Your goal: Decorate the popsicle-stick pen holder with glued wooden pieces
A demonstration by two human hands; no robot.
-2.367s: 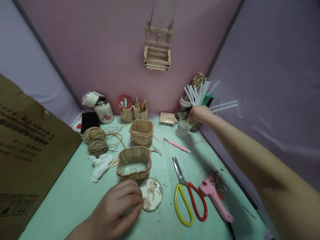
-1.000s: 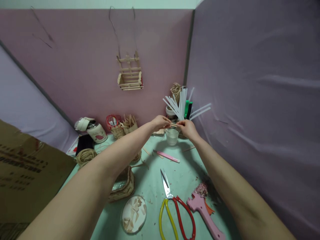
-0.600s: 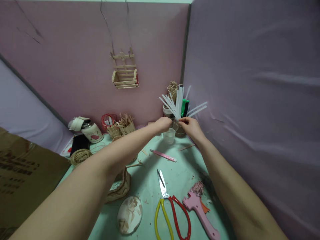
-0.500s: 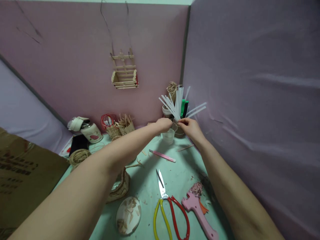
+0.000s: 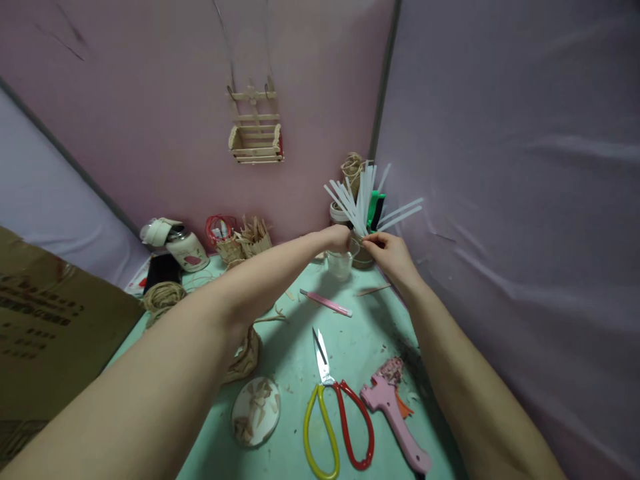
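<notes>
My left hand is closed just above a clear plastic cup at the back of the table; its fingers face away, so what they hold is hidden. Close beside it, my right hand pinches thumb and fingers together at the foot of a fan of white glue sticks. Anything in that pinch is too small to make out. The sticks stand in a brownish container, along with a green-and-black handled tool.
Scissors with yellow and red handles lie in front, beside a pink glue gun. A pink craft knife, a round white dish, twine and a bottle are about. A cardboard box stands left.
The view has tilted slightly down and left, so things sit a little higher and further right at the back. Both hands stay close together by the cup and sticks.
</notes>
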